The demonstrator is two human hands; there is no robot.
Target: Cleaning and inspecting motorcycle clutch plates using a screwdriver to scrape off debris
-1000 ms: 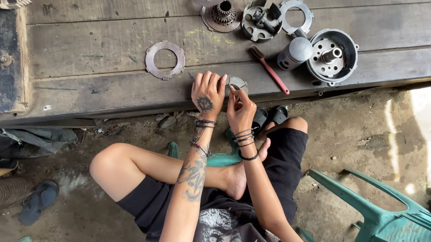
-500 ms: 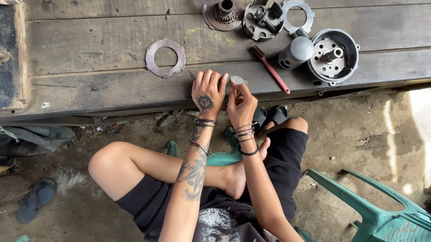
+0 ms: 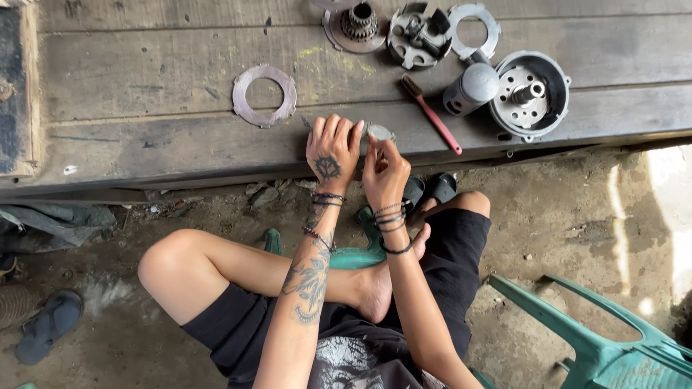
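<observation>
- I see a weathered grey plank desk [image 3: 135,95] above a dirt floor [image 3: 560,225].
- My left hand [image 3: 331,149] and right hand [image 3: 383,173] meet at the desk's near edge; fingers of both close lightly on a small round grey metal disc [image 3: 379,131].
- Flat metal ring [image 3: 264,95] lies left; red-handled brush [image 3: 431,115] and grey drum housing [image 3: 532,94] right.
- Green plastic chair [image 3: 624,358] stands at right.

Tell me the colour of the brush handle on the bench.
The brush has a red handle, seen in the head view.
</observation>
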